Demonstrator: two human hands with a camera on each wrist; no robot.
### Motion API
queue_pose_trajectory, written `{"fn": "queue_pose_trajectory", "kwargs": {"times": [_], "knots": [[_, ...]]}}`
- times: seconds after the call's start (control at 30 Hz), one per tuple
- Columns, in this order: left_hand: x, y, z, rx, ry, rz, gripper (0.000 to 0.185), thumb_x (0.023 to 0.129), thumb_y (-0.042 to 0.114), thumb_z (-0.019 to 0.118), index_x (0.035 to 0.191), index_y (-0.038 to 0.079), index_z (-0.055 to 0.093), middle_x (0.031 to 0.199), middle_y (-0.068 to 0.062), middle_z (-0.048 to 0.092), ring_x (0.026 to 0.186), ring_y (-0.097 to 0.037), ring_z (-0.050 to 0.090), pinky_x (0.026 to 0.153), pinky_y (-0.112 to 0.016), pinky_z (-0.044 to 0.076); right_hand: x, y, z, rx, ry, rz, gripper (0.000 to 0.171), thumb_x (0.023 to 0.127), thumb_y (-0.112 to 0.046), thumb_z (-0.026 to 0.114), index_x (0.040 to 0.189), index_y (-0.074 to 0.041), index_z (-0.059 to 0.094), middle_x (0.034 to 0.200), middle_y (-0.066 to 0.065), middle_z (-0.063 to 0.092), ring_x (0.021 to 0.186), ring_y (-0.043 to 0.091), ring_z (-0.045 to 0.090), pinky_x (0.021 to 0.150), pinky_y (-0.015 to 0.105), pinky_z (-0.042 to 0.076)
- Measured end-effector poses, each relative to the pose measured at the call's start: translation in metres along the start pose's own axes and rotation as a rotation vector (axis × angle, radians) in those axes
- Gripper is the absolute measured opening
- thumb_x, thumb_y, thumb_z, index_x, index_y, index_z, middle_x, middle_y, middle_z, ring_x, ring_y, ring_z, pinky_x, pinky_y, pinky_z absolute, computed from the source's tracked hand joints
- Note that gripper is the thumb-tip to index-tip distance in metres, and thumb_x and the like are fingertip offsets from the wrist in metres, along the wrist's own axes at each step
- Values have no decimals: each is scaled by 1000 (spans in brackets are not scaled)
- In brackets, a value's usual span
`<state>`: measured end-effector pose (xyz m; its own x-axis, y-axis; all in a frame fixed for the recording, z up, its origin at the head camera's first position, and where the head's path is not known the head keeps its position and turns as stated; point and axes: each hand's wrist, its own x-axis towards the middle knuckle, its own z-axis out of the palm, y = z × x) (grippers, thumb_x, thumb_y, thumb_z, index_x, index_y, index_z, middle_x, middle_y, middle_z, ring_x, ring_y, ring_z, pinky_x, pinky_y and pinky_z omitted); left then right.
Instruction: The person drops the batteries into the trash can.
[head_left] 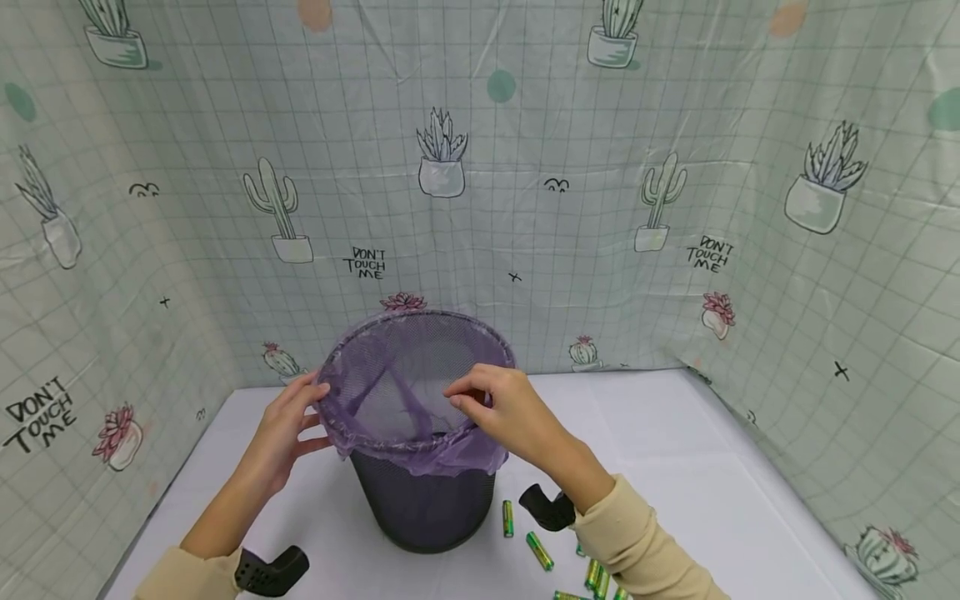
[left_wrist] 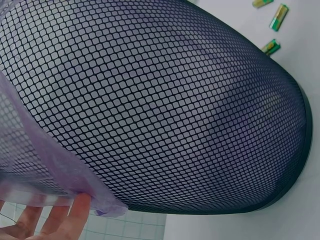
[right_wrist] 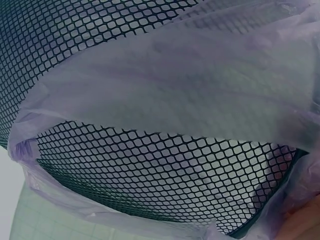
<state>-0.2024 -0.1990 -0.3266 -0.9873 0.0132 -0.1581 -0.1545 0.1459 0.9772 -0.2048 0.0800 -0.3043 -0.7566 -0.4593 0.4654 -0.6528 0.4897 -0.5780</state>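
Purple liner [head_left: 420,450]: folded over the rim of the bin, pinched at the near edge by the right hand [head_left: 504,410], fingers curled.
Left hand [head_left: 288,429]: laid against the liner at the left rim, fingers nearly straight; nothing seen to be clasped.
Mesh bin [head_left: 423,508]: black, upright on the white worktop [head_left: 712,492].
Batteries [head_left: 540,552]: green, scattered near the bin's right base.
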Motion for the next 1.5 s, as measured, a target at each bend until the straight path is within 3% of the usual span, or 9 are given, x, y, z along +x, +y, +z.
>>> {"fn": "queue_pose_trajectory", "kwargs": {"times": [0.2, 0.43, 0.63, 0.8, 1.17, 1.33, 1.5], "knots": [[0, 0, -2, 4, 2, 1, 61, 98, 37, 37, 150, 13, 15, 143, -17, 28, 95, -6, 54, 80, -29, 52, -1, 1, 1, 23, 53, -19, 11, 88, -12, 63, 95, -11, 71, 83, -3, 65, 64, 4, 47, 56, 18, 43], [-1, -1, -3, 15, 9, -3, 61, 98, 38, 36, 150, 13, 16, 140, -16, 30, 97, -8, 54, 82, -31, 52, -6, 8, -6, 113, 216, -29, 11, 88, -8, 62, 97, -8, 69, 85, 0, 65, 68, 7, 53, 60, 21, 46], [-1, 0, -1, -6, 14, -10, 59, 98, 37, 37, 149, 12, 19, 138, -14, 32, 92, -5, 54, 79, -29, 52, -20, 24, -19, 151, 315, 31, 13, 88, -9, 63, 99, -7, 68, 90, 3, 68, 75, 8, 58, 67, 22, 48], [0, 1, 0, -18, 11, -5, 59, 98, 37, 38, 149, 13, 19, 141, -14, 31, 93, -5, 53, 79, -28, 51, -42, 46, -24, 137, 327, 152, 13, 89, -13, 62, 99, -9, 68, 88, 2, 68, 73, 6, 58, 65, 21, 46], [1, 1, 0, -9, 17, 2, 58, 98, 37, 38, 148, 12, 22, 133, -11, 36, 93, -6, 54, 80, -29, 52, -104, 100, -13, 36, 324, 429, 14, 88, -17, 64, 98, -9, 68, 86, 0, 65, 76, 0, 52, 68, 20, 45], [0, 2, 0, -12, 17, 0, 57, 98, 36, 38, 147, 12, 23, 128, -9, 39, 91, -5, 55, 78, -28, 52, -125, 119, -11, -3, 264, 579, 20, 87, -20, 64, 100, -5, 67, 87, 2, 64, 76, 3, 52, 68, 21, 45], [0, 3, 1, -16, 8, 1, 59, 98, 37, 38, 148, 12, 20, 135, -12, 35, 92, -5, 54, 78, -27, 52, -143, 132, -11, -14, 157, 733, 29, 87, -26, 64, 105, -3, 65, 89, 4, 64, 78, 9, 53, 65, 23, 44]]}}
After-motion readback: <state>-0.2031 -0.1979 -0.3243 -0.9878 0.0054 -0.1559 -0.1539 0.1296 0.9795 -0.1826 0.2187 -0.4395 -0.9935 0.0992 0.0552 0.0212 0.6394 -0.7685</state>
